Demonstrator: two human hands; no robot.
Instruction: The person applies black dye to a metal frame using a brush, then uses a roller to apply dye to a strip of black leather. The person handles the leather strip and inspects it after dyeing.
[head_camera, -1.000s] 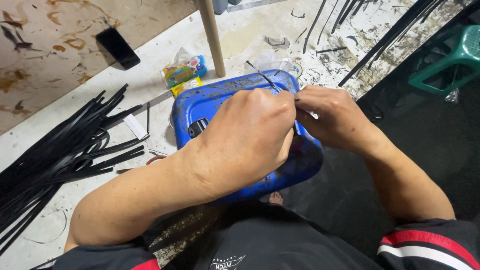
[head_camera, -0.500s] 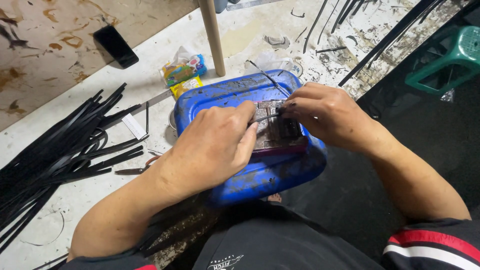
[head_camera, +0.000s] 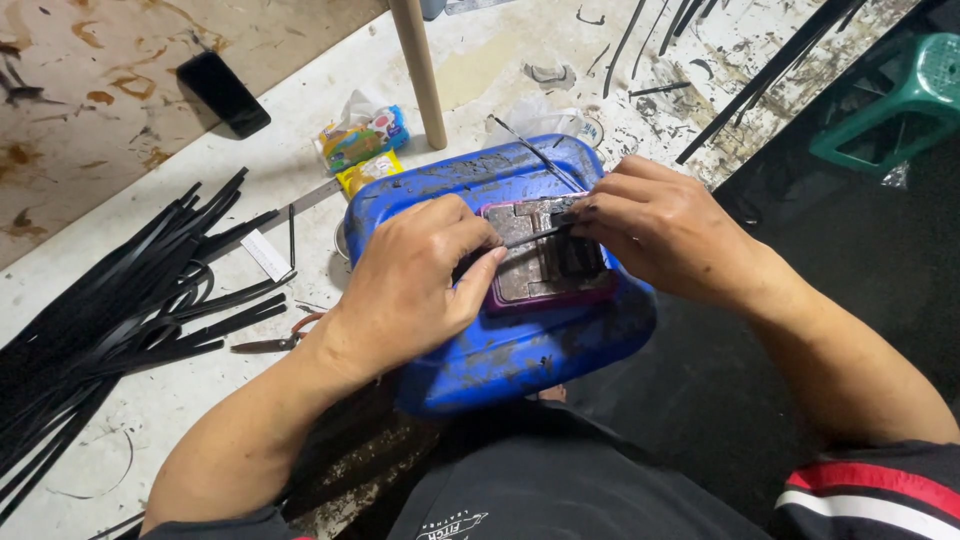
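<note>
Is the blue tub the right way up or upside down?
Upside down, it seems: the blue tub shows a flat closed top, and the purple-edged block lies on it.
</note>
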